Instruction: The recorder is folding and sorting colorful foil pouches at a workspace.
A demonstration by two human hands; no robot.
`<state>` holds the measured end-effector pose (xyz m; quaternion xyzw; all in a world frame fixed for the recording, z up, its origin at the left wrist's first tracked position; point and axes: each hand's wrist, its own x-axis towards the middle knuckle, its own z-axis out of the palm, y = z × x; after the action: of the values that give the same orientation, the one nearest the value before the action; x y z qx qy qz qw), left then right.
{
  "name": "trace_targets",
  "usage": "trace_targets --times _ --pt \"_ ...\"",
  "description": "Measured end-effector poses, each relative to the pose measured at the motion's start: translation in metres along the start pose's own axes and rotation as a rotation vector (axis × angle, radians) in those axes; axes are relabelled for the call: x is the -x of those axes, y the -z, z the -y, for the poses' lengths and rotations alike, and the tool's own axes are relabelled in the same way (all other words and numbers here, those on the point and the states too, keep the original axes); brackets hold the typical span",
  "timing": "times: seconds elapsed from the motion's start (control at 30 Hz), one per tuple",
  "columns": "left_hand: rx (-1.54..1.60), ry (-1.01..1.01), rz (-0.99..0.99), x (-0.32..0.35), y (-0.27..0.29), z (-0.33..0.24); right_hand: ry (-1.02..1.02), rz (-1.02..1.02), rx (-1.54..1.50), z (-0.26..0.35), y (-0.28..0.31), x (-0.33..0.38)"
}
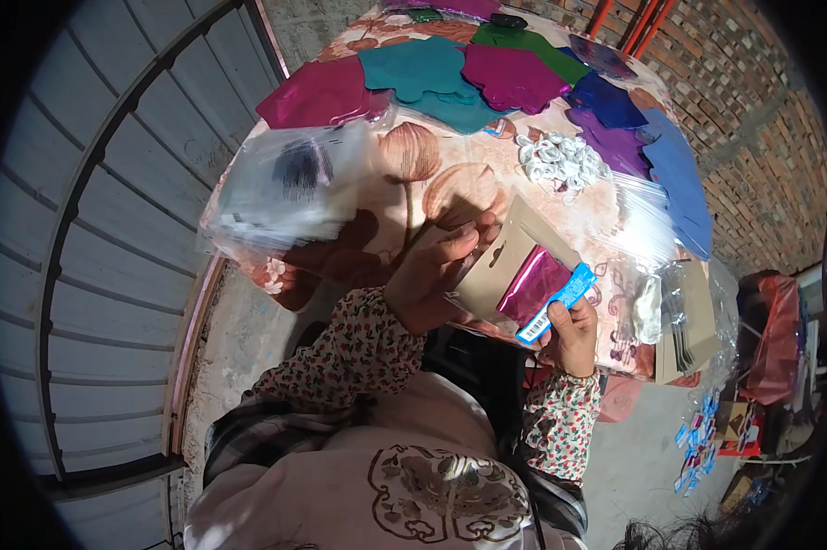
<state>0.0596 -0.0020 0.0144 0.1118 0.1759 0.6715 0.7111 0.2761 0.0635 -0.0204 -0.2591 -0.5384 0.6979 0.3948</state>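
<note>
A brown backing card (487, 280) with a hanging slot is held tilted above the near edge of the table. On it lies a folded magenta foil piece (534, 280), with a blue printed label strip (560, 301) along its lower right side. My right hand (574, 337) pinches the card at the label's lower end, thumb on top. At the card's left edge is my left hand (436, 280), thumb and fingers closed around that side; a glint there looks like clear film, but its extent is hard to make out.
Clear plastic bags (290, 188) are stacked on the table's left. Teal foil sheets (423, 78) and other coloured foils line the far side. White ribbon coils (560, 162), white straws (647, 220) and brown cards (689, 321) lie to the right. Blue-labelled packets (698, 445) are below.
</note>
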Motion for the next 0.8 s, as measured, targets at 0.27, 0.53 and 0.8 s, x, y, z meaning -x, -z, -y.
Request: trace_targets --times 0.27,0.53,0.8 --pt "-0.082 -0.099 0.066 0.006 -0.003 -0.008 0.052 -0.109 0.028 -0.003 -0.005 0.001" --pt "-1.304 -0.713 -0.021 0.0 0.014 0.023 0.091 -0.253 0.077 -0.011 -0.041 -0.001" --pt "-0.519 -0.266 -0.283 -0.005 -0.008 0.055 0.104 -0.337 0.016 -0.018 -0.068 -0.003"
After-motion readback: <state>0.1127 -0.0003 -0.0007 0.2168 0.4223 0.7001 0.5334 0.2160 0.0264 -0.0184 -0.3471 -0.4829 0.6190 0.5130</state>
